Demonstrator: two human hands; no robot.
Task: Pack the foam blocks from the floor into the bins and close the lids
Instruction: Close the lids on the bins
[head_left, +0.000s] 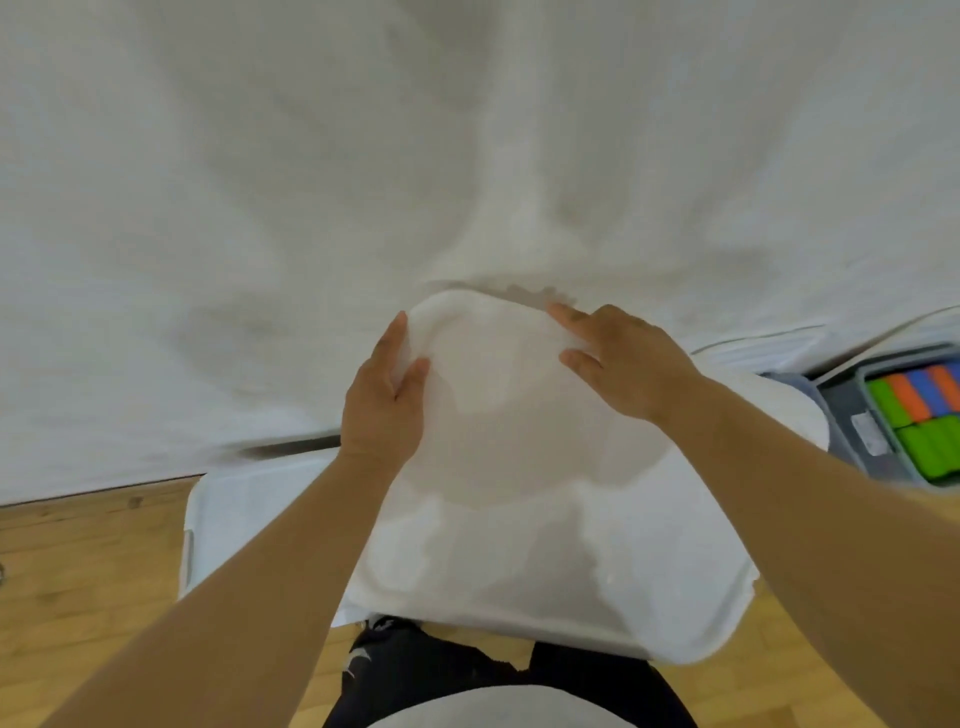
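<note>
White lid (519, 467) fills the centre of the head view, broad and round-cornered, its far end raised toward the camera. All places below are taken from it.

Left hand (382, 400): on the lid's far-left edge. Thumb (415, 371) lies on the top face and the fingers run along the outside of the rim, so the edge is pinched between them. A firm grip, hand only partly closed.

Right hand (628, 364): on the lid's far-right corner, lying on top. Index finger (566, 314) and thumb are stretched out almost straight and press on the surface. The other fingers are hidden behind the back of the hand.

Under the lid: a white bin (249, 519). It shows past the lid's left side and again at its right. Contents covered, cannot tell what is inside.

Right of the lid, near the frame edge: a grey bin (852, 415), uncovered, packed with foam blocks (924, 447) in green, orange and blue, standing side by side.

Beyond the lid: a white sheet (467, 130), creased, taking up the whole upper view.

Left of and below the lid: wooden floor (93, 571).

Just below the lid's near edge: dark shoes (395, 654) and dark trouser legs of the person.
</note>
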